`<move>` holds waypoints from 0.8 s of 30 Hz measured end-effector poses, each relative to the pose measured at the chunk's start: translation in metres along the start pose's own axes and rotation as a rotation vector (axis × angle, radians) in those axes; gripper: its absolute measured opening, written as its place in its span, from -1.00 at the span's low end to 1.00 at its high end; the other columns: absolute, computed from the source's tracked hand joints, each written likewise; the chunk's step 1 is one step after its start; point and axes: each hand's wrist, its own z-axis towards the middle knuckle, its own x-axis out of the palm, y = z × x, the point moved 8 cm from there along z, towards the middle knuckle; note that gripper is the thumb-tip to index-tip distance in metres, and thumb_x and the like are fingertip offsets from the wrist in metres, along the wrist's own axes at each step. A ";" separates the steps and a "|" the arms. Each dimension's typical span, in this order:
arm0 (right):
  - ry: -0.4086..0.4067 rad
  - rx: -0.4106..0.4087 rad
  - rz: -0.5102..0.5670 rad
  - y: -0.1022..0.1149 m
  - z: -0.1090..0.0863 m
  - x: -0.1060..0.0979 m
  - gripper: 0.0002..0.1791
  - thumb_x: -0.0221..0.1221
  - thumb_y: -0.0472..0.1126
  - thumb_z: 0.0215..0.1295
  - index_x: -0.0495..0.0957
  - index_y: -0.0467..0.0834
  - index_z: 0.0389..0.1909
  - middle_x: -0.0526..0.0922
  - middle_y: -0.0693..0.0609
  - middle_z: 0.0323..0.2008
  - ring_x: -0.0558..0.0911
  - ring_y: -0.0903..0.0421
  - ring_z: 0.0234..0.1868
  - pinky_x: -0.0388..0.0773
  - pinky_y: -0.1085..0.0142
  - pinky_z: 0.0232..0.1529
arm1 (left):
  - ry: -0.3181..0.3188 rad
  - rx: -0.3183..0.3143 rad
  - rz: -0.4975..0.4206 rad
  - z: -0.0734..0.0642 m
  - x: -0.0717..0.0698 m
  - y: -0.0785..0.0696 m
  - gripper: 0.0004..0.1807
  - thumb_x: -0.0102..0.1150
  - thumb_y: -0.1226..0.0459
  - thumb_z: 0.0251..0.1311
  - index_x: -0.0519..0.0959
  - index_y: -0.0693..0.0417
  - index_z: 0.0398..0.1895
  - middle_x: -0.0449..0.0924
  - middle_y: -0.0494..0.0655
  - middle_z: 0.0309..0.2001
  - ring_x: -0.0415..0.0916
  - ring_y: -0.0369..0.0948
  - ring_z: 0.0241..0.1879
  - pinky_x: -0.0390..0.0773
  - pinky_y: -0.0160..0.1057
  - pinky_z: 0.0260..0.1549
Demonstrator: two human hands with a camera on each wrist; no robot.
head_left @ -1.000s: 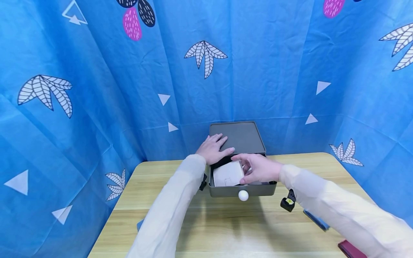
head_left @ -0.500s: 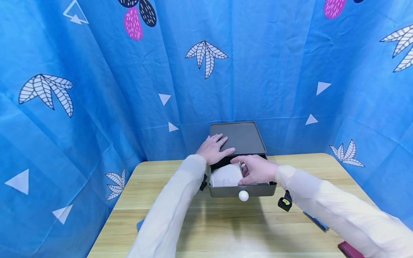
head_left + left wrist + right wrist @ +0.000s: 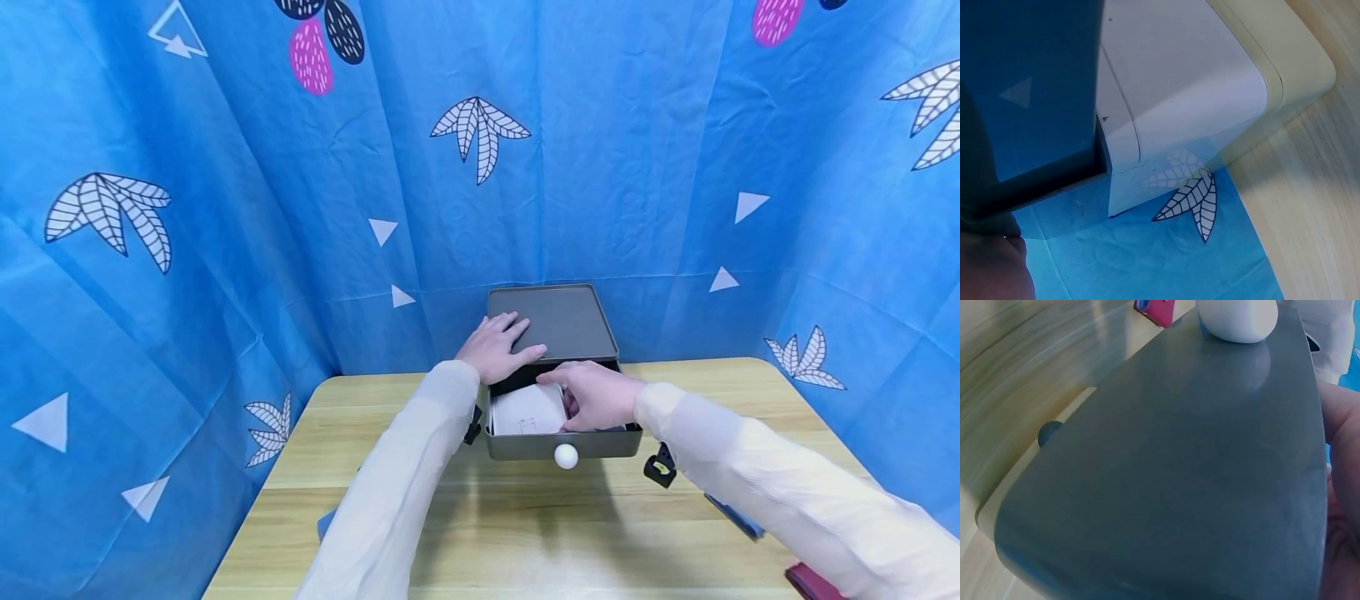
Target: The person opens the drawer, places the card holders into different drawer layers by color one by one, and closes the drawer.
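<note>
A small desktop drawer unit with a grey top (image 3: 562, 321) stands at the back of the table, its grey drawer (image 3: 517, 448) pulled out by a round white knob (image 3: 566, 456). My left hand (image 3: 497, 346) rests on the top's left front corner, fingers spread. Inside the drawer lies a flat white box-like item (image 3: 527, 411) with a faint line drawing. My right hand (image 3: 598, 396) pinches its right end between thumb and forefinger; the other fingers curl out of sight. The drawer front (image 3: 1166, 469) fills the right wrist view. In the left wrist view, the unit's side (image 3: 1179, 69) is white and cream.
A blue curtain (image 3: 637, 167) hangs close behind the wooden table (image 3: 525, 542). A dark blue flat object (image 3: 735, 515) and a dark red one (image 3: 813, 581) lie at the right, partly under the sleeve. Something blue (image 3: 326, 523) shows beside the left sleeve.
The white item has sunk slightly and lies less tilted in the drawer. My right hand has shifted a little left with its thumb moving along the item's edge. The left hand has stayed still.
</note>
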 end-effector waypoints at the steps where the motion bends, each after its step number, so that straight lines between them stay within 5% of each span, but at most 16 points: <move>1: 0.001 -0.007 -0.026 0.001 0.000 0.000 -0.19 0.40 -0.15 -0.19 0.33 -0.22 0.17 0.46 0.15 -0.33 0.49 0.30 -0.51 0.44 0.47 -0.47 | -0.001 -0.001 -0.003 0.000 0.000 0.000 -0.05 -0.59 -0.46 -0.05 0.05 -0.17 0.35 -0.07 -0.12 0.36 -0.21 -0.17 0.33 -0.25 -0.11 0.25; 12: -0.053 -0.073 -0.217 0.004 -0.002 -0.003 -0.26 0.39 0.01 -0.21 0.41 -0.14 0.08 0.49 0.03 0.00 0.45 0.09 -0.01 0.37 0.21 0.00 | -0.004 -0.001 -0.007 -0.001 -0.001 -0.001 -0.06 -0.58 -0.46 -0.05 0.05 -0.17 0.35 -0.06 -0.11 0.36 -0.19 -0.16 0.33 -0.25 -0.11 0.25; 24: -0.018 -0.069 -0.276 0.000 -0.002 0.001 -0.28 0.35 0.13 -0.19 0.44 -0.08 0.05 0.53 0.13 -0.08 0.42 0.13 -0.10 0.40 0.24 -0.09 | -0.012 -0.008 -0.003 0.000 0.003 0.001 -0.04 -0.61 -0.48 -0.07 0.04 -0.19 0.35 -0.08 -0.14 0.36 -0.21 -0.18 0.33 -0.27 -0.13 0.25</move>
